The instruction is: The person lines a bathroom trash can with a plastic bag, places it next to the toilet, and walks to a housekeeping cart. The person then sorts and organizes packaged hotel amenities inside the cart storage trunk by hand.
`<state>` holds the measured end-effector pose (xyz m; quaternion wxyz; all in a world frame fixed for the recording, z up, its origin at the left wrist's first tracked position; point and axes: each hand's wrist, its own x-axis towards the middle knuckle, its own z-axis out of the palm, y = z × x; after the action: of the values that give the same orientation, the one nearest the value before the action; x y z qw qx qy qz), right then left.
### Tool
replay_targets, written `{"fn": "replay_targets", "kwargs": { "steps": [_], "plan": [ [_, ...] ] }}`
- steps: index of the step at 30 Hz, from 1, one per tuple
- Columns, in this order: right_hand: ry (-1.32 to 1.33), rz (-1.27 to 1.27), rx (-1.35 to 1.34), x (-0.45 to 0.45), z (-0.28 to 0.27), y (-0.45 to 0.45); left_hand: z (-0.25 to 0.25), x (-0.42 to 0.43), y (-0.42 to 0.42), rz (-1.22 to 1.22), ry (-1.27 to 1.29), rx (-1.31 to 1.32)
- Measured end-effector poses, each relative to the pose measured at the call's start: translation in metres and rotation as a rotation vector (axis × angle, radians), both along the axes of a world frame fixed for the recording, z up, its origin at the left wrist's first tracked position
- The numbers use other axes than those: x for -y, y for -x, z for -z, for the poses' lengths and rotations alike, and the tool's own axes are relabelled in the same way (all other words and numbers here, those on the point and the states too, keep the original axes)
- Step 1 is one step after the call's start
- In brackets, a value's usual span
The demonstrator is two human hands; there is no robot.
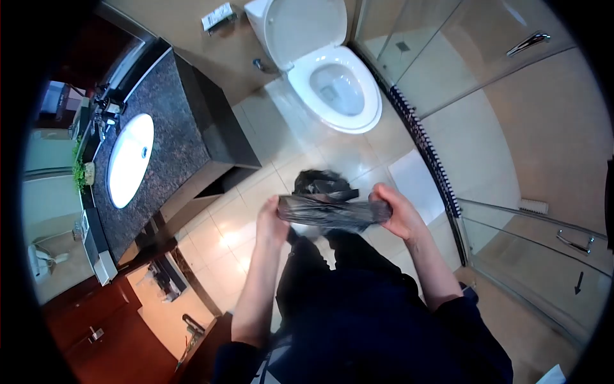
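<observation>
A dark, crumpled plastic bag [332,212] is stretched taut between my two hands, in front of my legs. At its left end my left hand [273,221] is closed round the plastic. My right hand [398,214] grips the other end, with the thumb on top. Just beyond the stretched plastic is a bunched black bag [323,182]; whether the two are joined cannot be made out. The held bag is slightly blurred.
Ahead stands a white toilet [336,89] with its lid up. A dark counter [173,128] with a white sink [131,160] is on the left. Glass shower panels [486,141] run along the right. A white mat [416,182] lies on the tiled floor.
</observation>
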<state>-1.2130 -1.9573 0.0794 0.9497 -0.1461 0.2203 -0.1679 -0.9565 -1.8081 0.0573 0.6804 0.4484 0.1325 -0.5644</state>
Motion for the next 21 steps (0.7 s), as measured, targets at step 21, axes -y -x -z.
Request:
{"fn": "replay_targets", "kwargs": {
  "steps": [21],
  "plan": [
    [0.813, -1.026, -1.341, -0.080, 0.371, 0.046, 0.303, -0.101, -0.063, 1.032, -0.952, 1.036]
  ]
}}
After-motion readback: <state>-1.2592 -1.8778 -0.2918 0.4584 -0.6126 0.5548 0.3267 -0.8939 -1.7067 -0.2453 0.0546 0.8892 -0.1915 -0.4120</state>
